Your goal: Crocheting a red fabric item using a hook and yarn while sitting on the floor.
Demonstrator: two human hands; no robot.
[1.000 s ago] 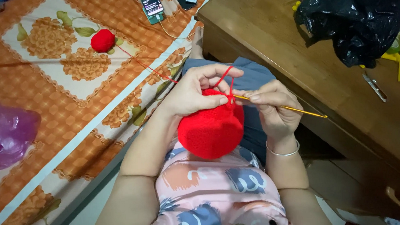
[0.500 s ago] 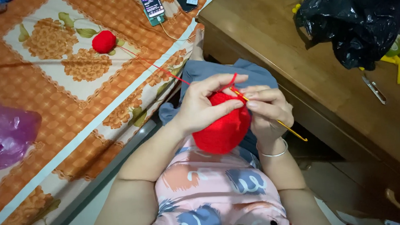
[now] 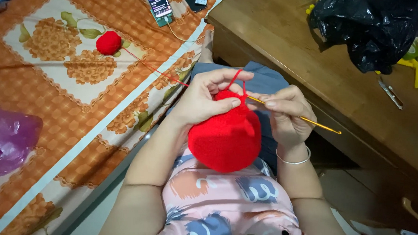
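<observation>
My left hand (image 3: pixel 203 97) grips the top edge of a round red crocheted piece (image 3: pixel 226 137) that hangs over my lap, with a loop of red yarn (image 3: pixel 151 68) over the forefinger. My right hand (image 3: pixel 287 112) pinches a thin golden crochet hook (image 3: pixel 311 122), whose tip is at the piece's top edge and whose handle points right. The yarn runs up and left across the orange bedspread to a small red yarn ball (image 3: pixel 108 42).
An orange flowered bedspread (image 3: pixel 55 104) covers the bed on the left, with a purple plastic bag (image 3: pixel 8 140) on it and a lit phone (image 3: pixel 159 7) on a cable at the top. A wooden table (image 3: pixel 308 49) on the right bears a black plastic bag (image 3: pixel 372 23).
Both hands and the red piece have shifted slightly, and the piece now hangs lower in front of me. The hook still sits at the top edge.
</observation>
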